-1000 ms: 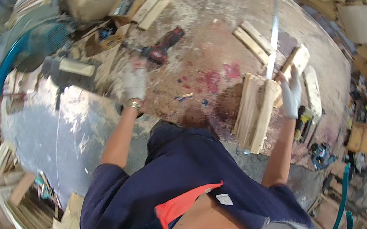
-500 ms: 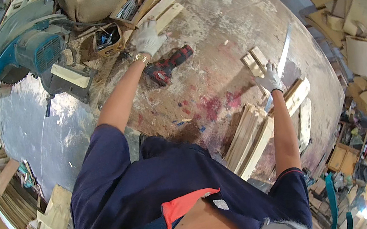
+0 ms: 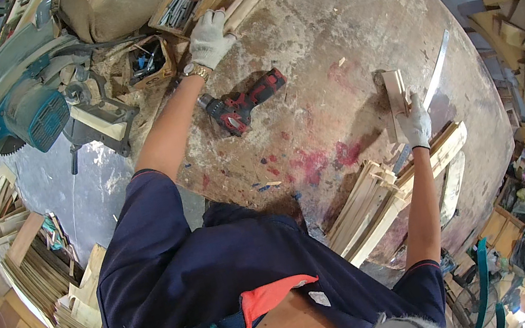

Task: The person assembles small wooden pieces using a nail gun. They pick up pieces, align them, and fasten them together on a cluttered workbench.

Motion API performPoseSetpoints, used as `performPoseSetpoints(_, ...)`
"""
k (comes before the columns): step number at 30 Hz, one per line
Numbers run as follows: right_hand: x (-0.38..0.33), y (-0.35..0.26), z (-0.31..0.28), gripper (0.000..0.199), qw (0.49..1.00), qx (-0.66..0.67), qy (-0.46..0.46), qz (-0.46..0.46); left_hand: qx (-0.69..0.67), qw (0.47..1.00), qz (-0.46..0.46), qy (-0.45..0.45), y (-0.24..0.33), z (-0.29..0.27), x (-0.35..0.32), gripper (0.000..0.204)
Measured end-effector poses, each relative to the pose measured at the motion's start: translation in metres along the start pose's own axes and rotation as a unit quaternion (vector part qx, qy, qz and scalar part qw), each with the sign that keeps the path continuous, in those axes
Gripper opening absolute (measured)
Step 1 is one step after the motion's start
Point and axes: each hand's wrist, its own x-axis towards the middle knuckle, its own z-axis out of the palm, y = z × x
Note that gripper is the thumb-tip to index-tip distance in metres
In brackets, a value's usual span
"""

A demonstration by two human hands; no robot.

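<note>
Both my hands wear whitish gloves. At the far side of the bench, my left hand is closed around the near end of some pale wooden strips. To the right, my right hand grips a pair of short wooden strips, its fingers along their right side. A long, thin metal strip like a ruler slants away beside that hand, partly hidden under it. Between my arms lies a red and black cordless drill. Longer wooden strips are stacked near my right forearm.
A teal miter saw with its toothed blade showing stands at the left. Behind my left hand are a wooden box of metal pieces, a small box of hardware and a sack. Bundled thin wood lies at lower left.
My left hand has closed on the far strips, which now lie together. My right hand has brought its two short strips together and turned them more upright in view. The whole view has shifted slightly.
</note>
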Motion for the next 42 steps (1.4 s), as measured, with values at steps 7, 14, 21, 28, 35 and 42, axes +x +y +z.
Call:
performPoseSetpoints(7,0.003,-0.03,0.004,0.064,1.0,-0.023,0.016,0.002,-0.134,0.965,-0.129,-0.187,0.0,-0.021,0.01,0.081)
performPoseSetpoints(14,-0.094,-0.122,0.054,0.053,0.904,0.393,-0.166,0.023,-0.757,0.598,-0.159,-0.212,0.038,-0.055,-0.097,0.052)
performPoseSetpoints(21,-0.215,-0.146,0.135,0.097,0.983,0.178,-0.025,-0.029,-0.796,0.548,-0.204,-0.159,0.098,-0.108,-0.246,0.07)
performPoseSetpoints(28,-0.303,-0.243,-0.007,0.15,0.973,0.045,-0.024,-0.224,-0.781,0.564,-0.176,-0.203,0.118,-0.103,-0.305,0.057)
performPoseSetpoints(35,-0.316,-0.255,-0.014,0.153,0.969,0.024,-0.081,-0.233,-0.816,0.443,-0.2,-0.313,0.172,-0.179,-0.322,0.068)
performPoseSetpoints(42,-0.319,-0.253,-0.006,0.153,0.967,0.002,-0.039,-0.253,-0.803,0.521,-0.135,-0.255,0.165,-0.155,-0.332,0.065)
